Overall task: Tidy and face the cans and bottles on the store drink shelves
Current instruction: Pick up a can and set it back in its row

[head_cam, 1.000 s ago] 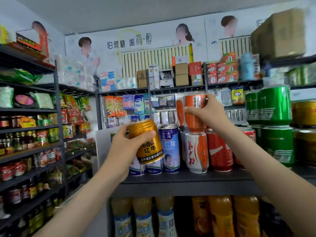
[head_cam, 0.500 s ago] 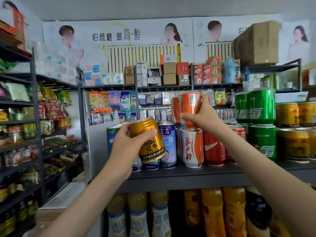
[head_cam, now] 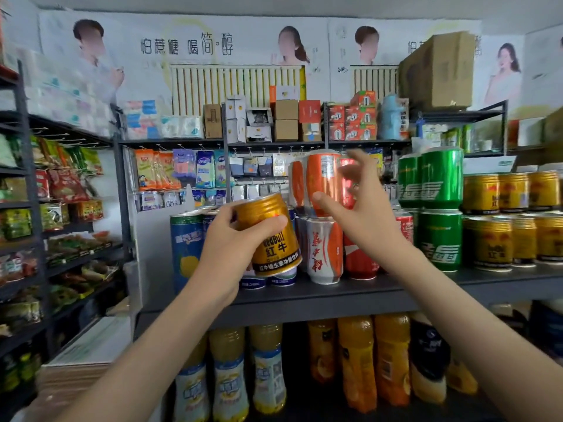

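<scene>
Left hand point(head_cam: 225, 251) grips gold can point(head_cam: 271, 236), long axis tilted, top leaning left; right hand point(head_cam: 362, 214) fingers spread, holding nothing, beside upright orange can point(head_cam: 323, 181).

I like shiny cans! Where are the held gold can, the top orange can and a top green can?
Gold ribbed metal can point(head_cam: 275, 248), head view: its label.
Top orange metal can point(head_cam: 320, 178), head view: mid side.
Nearer top green metal can point(head_cam: 441, 178), head view: front face.
</scene>
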`<state>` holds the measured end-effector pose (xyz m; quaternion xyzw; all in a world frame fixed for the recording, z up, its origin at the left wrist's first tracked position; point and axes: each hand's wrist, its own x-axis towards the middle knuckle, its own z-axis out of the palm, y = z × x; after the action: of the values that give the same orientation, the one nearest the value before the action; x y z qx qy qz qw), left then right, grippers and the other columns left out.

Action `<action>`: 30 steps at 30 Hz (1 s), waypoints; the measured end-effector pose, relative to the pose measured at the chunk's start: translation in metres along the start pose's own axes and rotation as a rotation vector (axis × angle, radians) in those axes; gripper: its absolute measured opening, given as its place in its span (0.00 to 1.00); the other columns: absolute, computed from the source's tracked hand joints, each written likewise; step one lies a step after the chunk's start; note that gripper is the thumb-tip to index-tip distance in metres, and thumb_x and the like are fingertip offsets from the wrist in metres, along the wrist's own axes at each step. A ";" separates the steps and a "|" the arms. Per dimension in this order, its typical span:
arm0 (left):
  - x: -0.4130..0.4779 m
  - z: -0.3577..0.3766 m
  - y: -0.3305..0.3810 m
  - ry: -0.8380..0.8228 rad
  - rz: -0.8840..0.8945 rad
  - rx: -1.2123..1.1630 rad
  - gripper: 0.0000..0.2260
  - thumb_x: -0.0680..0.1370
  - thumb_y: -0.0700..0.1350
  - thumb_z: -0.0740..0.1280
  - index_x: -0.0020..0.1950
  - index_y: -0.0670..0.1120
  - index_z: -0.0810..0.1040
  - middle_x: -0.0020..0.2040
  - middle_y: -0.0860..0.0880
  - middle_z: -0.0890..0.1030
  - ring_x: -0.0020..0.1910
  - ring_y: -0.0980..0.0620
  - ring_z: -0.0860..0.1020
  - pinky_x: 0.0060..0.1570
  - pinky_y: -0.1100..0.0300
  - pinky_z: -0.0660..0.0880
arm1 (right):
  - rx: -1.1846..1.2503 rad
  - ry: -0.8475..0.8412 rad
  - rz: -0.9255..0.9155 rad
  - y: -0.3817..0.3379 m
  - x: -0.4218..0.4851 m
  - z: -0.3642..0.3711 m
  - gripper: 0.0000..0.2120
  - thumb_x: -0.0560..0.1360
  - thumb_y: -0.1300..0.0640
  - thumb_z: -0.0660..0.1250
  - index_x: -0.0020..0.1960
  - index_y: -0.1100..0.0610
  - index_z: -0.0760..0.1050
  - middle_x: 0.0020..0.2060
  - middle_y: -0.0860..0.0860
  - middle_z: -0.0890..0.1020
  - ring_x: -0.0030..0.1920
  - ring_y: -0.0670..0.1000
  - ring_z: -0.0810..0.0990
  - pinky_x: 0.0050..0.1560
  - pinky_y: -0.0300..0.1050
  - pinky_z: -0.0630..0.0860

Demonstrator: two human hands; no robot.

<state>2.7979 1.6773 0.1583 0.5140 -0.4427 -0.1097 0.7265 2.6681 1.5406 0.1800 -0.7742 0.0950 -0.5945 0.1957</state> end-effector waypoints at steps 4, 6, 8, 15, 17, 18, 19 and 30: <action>-0.014 0.034 0.007 -0.080 0.053 -0.016 0.27 0.59 0.51 0.74 0.57 0.55 0.73 0.50 0.55 0.80 0.47 0.56 0.81 0.43 0.60 0.77 | 0.094 -0.288 -0.052 -0.013 -0.034 -0.026 0.24 0.73 0.50 0.71 0.66 0.49 0.68 0.55 0.41 0.76 0.56 0.40 0.76 0.57 0.38 0.75; -0.020 0.058 0.008 -0.108 0.063 -0.043 0.25 0.57 0.51 0.75 0.53 0.57 0.75 0.46 0.55 0.82 0.44 0.57 0.82 0.38 0.62 0.77 | 0.078 -0.352 -0.065 -0.008 -0.042 -0.046 0.27 0.72 0.52 0.72 0.67 0.50 0.66 0.55 0.41 0.76 0.55 0.39 0.75 0.54 0.34 0.74; -0.024 0.086 0.008 -0.143 0.065 -0.048 0.28 0.55 0.51 0.76 0.54 0.57 0.76 0.47 0.54 0.83 0.47 0.54 0.82 0.44 0.57 0.78 | 0.074 -0.345 -0.054 0.002 -0.045 -0.072 0.28 0.72 0.54 0.73 0.68 0.50 0.65 0.54 0.41 0.76 0.54 0.38 0.76 0.52 0.31 0.73; -0.035 0.220 0.001 -0.149 0.135 -0.039 0.28 0.54 0.53 0.77 0.54 0.58 0.77 0.48 0.55 0.84 0.49 0.55 0.82 0.52 0.53 0.77 | 0.104 -0.315 0.005 0.079 -0.050 -0.194 0.32 0.69 0.47 0.72 0.69 0.48 0.65 0.56 0.43 0.76 0.57 0.41 0.75 0.57 0.41 0.75; -0.035 0.267 -0.006 -0.144 0.136 -0.056 0.29 0.55 0.53 0.77 0.55 0.56 0.77 0.49 0.54 0.84 0.49 0.55 0.82 0.51 0.52 0.77 | 0.109 -0.341 0.018 0.106 -0.052 -0.230 0.35 0.69 0.47 0.73 0.71 0.44 0.61 0.58 0.44 0.75 0.58 0.41 0.75 0.57 0.40 0.74; -0.034 0.290 -0.010 -0.142 0.134 -0.060 0.29 0.56 0.52 0.77 0.56 0.56 0.77 0.48 0.54 0.84 0.48 0.55 0.82 0.51 0.53 0.77 | 0.107 -0.349 0.016 0.118 -0.052 -0.246 0.37 0.68 0.47 0.74 0.72 0.43 0.59 0.60 0.44 0.75 0.59 0.40 0.74 0.57 0.37 0.74; -0.033 0.313 -0.013 -0.137 0.128 -0.058 0.28 0.58 0.51 0.78 0.56 0.56 0.76 0.48 0.54 0.84 0.47 0.56 0.82 0.50 0.55 0.77 | 0.103 -0.352 0.019 0.131 -0.050 -0.262 0.38 0.68 0.47 0.73 0.72 0.42 0.57 0.60 0.45 0.74 0.58 0.39 0.74 0.55 0.34 0.73; -0.005 0.425 -0.033 -0.132 0.341 0.475 0.32 0.61 0.55 0.79 0.62 0.61 0.70 0.52 0.60 0.79 0.53 0.61 0.77 0.54 0.61 0.75 | 0.186 -0.604 0.114 0.203 0.021 -0.366 0.28 0.67 0.47 0.71 0.66 0.45 0.70 0.56 0.42 0.80 0.57 0.40 0.78 0.56 0.37 0.75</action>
<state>2.4835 1.3898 0.1617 0.5797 -0.5820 0.0874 0.5635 2.3404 1.2792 0.1940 -0.8879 0.0210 -0.3320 0.3177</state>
